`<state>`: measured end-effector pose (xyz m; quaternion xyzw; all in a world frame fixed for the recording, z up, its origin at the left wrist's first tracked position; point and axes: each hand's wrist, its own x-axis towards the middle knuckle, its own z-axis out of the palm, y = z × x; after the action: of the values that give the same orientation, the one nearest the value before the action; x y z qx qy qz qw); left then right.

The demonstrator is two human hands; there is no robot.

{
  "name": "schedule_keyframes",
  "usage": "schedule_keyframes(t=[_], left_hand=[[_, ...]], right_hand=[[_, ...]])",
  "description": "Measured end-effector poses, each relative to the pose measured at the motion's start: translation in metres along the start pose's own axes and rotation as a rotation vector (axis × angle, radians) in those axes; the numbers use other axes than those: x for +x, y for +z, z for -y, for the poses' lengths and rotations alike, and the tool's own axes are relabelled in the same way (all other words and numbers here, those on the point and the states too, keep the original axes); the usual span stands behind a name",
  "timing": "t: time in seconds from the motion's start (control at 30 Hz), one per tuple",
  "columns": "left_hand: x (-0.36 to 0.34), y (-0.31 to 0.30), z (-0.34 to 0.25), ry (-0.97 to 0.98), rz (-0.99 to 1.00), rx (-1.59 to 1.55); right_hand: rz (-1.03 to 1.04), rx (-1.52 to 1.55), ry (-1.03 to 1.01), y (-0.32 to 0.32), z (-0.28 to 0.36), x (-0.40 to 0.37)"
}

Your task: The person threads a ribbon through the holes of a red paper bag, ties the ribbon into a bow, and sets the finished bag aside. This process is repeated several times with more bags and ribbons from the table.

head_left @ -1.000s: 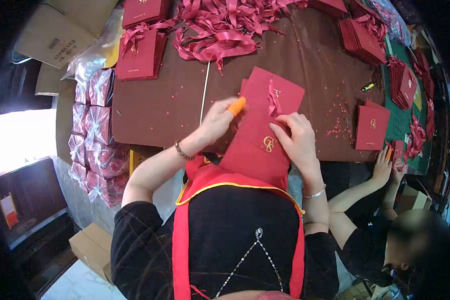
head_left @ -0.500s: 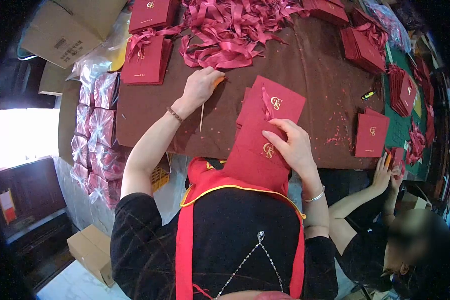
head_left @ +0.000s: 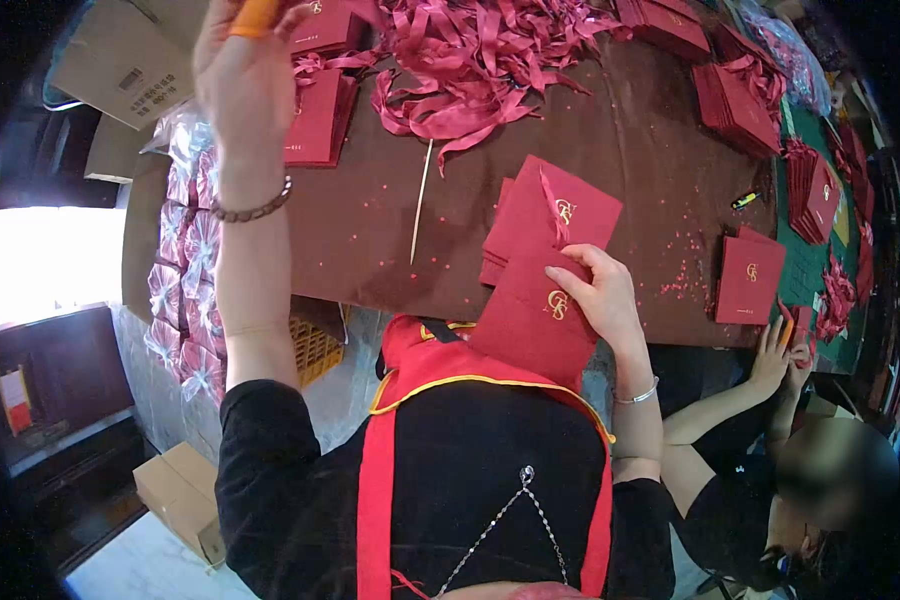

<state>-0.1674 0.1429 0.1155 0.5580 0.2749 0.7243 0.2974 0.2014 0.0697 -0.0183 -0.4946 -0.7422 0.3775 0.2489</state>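
My right hand (head_left: 602, 295) grips the top part of a flat red gift bag (head_left: 535, 325) with gold lettering. The bag leans against my apron at the table edge. A red ribbon (head_left: 554, 205) runs up from beside my fingers across a second red bag (head_left: 590, 190), which lies on the table with more beneath it. My left hand (head_left: 245, 70) is raised at the upper left, blurred and partly cut off by the frame, with an orange cover (head_left: 255, 17) on a finger. Whether it holds anything cannot be made out. A thin wooden stick (head_left: 422, 205) lies below the ribbon pile.
A heap of loose red ribbons (head_left: 470, 60) covers the far middle of the brown table (head_left: 370, 235). Stacked red bags (head_left: 315, 120) stand at far left, others (head_left: 748, 275) at right. Wrapped bundles (head_left: 202, 255) line the left side. A co-worker's hands (head_left: 775, 360) work at right.
My left hand has lifted from beside the ribbon heap and swung up and left. The stick stays on the table. My right hand still grips the bag.
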Motion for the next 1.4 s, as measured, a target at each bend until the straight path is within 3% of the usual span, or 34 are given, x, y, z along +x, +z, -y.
schedule_keyframes(t=[0.03, 0.07, 0.13, 0.17, 0.23, 0.33, 0.47, 0.63, 0.73, 0.77, 0.87, 0.97, 1.1, 1.17, 1.37, 1.4], left_hand=[[0.000, 0.001, -0.012, -0.013, 0.006, -0.005], [0.002, -0.007, -0.018, 0.010, 0.151, -0.125], [-0.005, -0.015, -0.029, -0.071, 0.048, -0.176], [-0.009, 0.006, -0.033, -0.081, -0.105, -0.029], [-0.018, -0.008, -0.020, -0.155, 0.139, -0.053], [-0.046, 0.018, 0.008, -0.558, 0.047, -0.173], [-0.081, 0.020, 0.048, -0.835, 0.051, -0.179], [-0.100, 0.037, 0.048, -0.892, 0.075, -0.214], [-0.115, 0.068, 0.040, -0.960, 0.140, 0.043], [-0.118, 0.080, 0.031, -1.067, 0.206, 0.159], [-0.152, 0.095, 0.039, -1.185, 0.369, 0.025], [-0.175, 0.105, 0.045, -1.209, 0.412, 0.035], [-0.186, 0.117, 0.042, -1.068, 0.482, 0.254], [-0.191, 0.120, 0.043, -0.666, 0.614, 0.607], [-0.202, 0.122, 0.049, -0.551, 0.568, 0.671], [-0.204, 0.121, 0.052, -0.459, 0.584, 0.723]], right_hand=[[0.009, -0.038, 0.019, -0.002, 0.002, -0.001], [0.007, -0.038, 0.026, 0.000, -0.001, -0.001], [-0.079, -0.216, -0.135, 0.004, -0.010, -0.003], [-0.063, -0.215, -0.114, 0.004, -0.008, -0.003], [-0.056, -0.235, -0.129, 0.006, -0.007, -0.003], [-0.020, -0.199, -0.134, 0.006, -0.007, -0.003], [0.039, -0.174, -0.026, 0.006, -0.005, -0.003], [0.101, -0.055, 0.083, 0.000, 0.001, -0.002], [0.154, 0.023, 0.156, 0.001, -0.007, 0.000], [0.184, 0.167, 0.216, 0.000, -0.006, 0.001], [0.230, 0.328, 0.297, -0.003, -0.014, 0.003], [0.296, 0.295, 0.316, -0.012, -0.005, 0.005], [0.355, 0.335, 0.310, -0.016, -0.006, 0.005], [0.361, 0.353, 0.306, -0.017, -0.005, 0.006], [0.401, 0.347, 0.343, -0.019, -0.001, 0.006], [0.392, 0.355, 0.325, -0.018, -0.002, 0.006]])
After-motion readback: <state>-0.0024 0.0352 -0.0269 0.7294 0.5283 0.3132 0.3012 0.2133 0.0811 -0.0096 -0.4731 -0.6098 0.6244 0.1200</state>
